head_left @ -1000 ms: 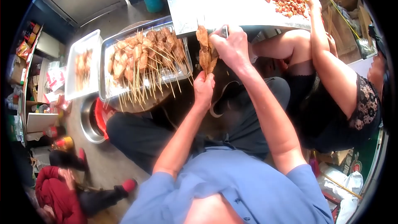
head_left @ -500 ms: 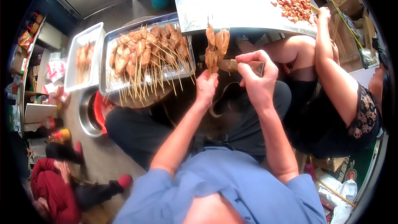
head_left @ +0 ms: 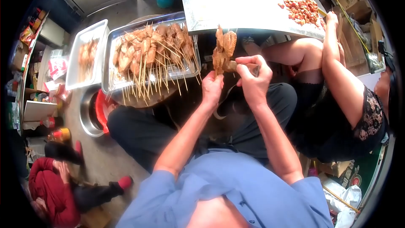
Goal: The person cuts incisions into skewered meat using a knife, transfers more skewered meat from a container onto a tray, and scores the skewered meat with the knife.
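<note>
My left hand [head_left: 212, 88] is closed round the lower end of skewered brown meat [head_left: 223, 50], which stands upright in front of me below the table edge. My right hand [head_left: 254, 78] grips a tool [head_left: 252, 69] that looks like a knife with a broad dark handle; its tip meets the lower right side of the meat. Left of my hands, a metal tray [head_left: 110, 50] holds a heap of skewered brown meat [head_left: 145, 50] with sticks pointing towards me. A white tray [head_left: 71, 69] beside it holds more skewers [head_left: 87, 59].
A metal-topped table [head_left: 236, 4] ahead carries a pile of small reddish pieces [head_left: 297, 0]. A co-worker [head_left: 344, 97] sits at the right; another person in red [head_left: 52, 190] sits at the lower left. A steel basin [head_left: 87, 116] and red basin [head_left: 101, 109] lie near my knee.
My right hand has come down from the top of the meat to its lower right side, bringing the tool with it. The view has shifted slightly, and the meat pieces now look more spread.
</note>
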`<state>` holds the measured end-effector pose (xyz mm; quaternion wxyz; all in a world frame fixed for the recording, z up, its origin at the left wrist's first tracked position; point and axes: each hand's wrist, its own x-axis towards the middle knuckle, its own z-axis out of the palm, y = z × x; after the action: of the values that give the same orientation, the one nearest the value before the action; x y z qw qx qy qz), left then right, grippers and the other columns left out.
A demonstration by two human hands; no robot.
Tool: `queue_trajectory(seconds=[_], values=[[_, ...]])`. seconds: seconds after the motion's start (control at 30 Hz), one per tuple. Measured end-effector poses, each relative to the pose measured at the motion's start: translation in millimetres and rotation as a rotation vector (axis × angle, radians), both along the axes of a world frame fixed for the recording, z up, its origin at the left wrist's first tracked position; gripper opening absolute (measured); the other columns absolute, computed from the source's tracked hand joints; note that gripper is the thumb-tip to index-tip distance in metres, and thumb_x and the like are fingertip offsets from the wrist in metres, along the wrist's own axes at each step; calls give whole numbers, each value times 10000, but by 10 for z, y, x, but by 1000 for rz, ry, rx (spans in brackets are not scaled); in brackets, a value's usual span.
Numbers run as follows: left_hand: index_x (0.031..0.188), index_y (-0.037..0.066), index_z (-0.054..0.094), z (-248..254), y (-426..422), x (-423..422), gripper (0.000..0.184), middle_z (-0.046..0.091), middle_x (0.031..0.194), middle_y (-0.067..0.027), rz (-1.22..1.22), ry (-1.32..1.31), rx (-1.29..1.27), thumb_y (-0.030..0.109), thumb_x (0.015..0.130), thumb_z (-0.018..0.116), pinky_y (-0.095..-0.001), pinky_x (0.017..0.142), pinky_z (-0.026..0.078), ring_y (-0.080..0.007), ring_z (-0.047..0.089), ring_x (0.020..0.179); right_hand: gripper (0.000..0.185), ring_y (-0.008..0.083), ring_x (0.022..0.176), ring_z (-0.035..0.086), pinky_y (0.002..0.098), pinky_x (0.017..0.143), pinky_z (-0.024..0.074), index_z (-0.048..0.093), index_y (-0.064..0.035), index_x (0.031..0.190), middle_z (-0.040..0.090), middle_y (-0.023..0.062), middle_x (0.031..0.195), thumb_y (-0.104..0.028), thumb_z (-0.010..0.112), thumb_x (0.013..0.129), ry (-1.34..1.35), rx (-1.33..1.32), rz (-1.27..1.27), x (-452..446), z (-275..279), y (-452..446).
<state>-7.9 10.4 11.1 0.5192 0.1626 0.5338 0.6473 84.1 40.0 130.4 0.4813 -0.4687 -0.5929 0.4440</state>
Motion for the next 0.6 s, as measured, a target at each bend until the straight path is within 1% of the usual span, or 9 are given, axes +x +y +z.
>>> queue_trajectory(seconds=[0.13, 0.17, 0.27, 0.3, 0.33, 0.4, 0.47, 0.5, 0.6], values=[[856, 71, 594, -49, 1, -24, 86, 484, 654, 50, 12, 14, 0, 100, 920, 544, -211, 484, 327, -44, 417, 547, 51, 50, 498, 526, 197, 464, 418, 620, 0, 856, 624, 18, 676, -5, 626, 805, 34, 15, 33, 134, 244, -238], [857, 73, 593, -46, 1, 14, 89, 483, 653, 51, -1, -6, 21, 105, 923, 543, -209, 484, 326, -43, 415, 547, 48, 57, 503, 532, 208, 467, 416, 622, -1, 845, 624, 22, 678, -2, 624, 797, 37, 94, 17, 105, 156, -218], [869, 72, 595, -43, -7, 10, 92, 481, 650, 52, -24, -35, 33, 122, 927, 544, -202, 482, 323, -38, 414, 548, 36, 64, 511, 542, 219, 470, 424, 625, -3, 818, 623, 31, 673, -2, 624, 782, -13, 106, -8, -20, -81, -15], [877, 71, 598, -3, -18, 7, 85, 480, 650, 51, -34, -25, 15, 122, 923, 548, -204, 483, 324, -39, 414, 548, 29, 66, 511, 546, 217, 478, 432, 631, -9, 798, 618, 37, 654, -6, 624, 770, -1, -6, -11, -74, -59, 24], [885, 70, 601, 22, -30, -7, 79, 480, 650, 51, -39, -15, -4, 123, 918, 551, -205, 484, 325, -39, 413, 547, 55, 68, 448, 518, 205, 415, 411, 613, 23, 850, 638, 68, 719, 9, 607, 797, -30, 11, 21, -117, -175, 116], [888, 67, 602, 16, -70, -23, 74, 481, 651, 50, -30, -8, -11, 118, 911, 554, -207, 487, 328, -39, 415, 549, 61, 72, 449, 522, 208, 407, 411, 614, 23, 849, 635, 68, 716, 1, 614, 791, -54, -37, 13, -196, -298, 198], [890, 64, 604, 27, -29, -35, 69, 482, 651, 50, -32, -1, -13, 114, 905, 557, -208, 490, 330, -39, 416, 550, 62, 73, 453, 523, 207, 409, 417, 613, 19, 844, 638, 68, 721, -4, 617, 787, -117, 39, 32, -167, -369, 175], [892, 61, 606, 77, -42, -27, 65, 482, 652, 51, -34, -12, -12, 104, 899, 557, -209, 493, 332, -37, 417, 553, 45, 63, 521, 537, 234, 496, 432, 647, -22, 786, 603, 15, 609, -25, 647, 741, -36, 31, -14, -175, -283, 119], [889, 52, 607, 46, -45, -42, 68, 484, 655, 53, -9, -38, 7, 86, 898, 548, -206, 497, 332, -35, 419, 556, 49, 65, 488, 532, 208, 446, 420, 633, -6, 831, 622, 33, 652, 1, 620, 785, -1, -58, 22, -27, 112, -28]])
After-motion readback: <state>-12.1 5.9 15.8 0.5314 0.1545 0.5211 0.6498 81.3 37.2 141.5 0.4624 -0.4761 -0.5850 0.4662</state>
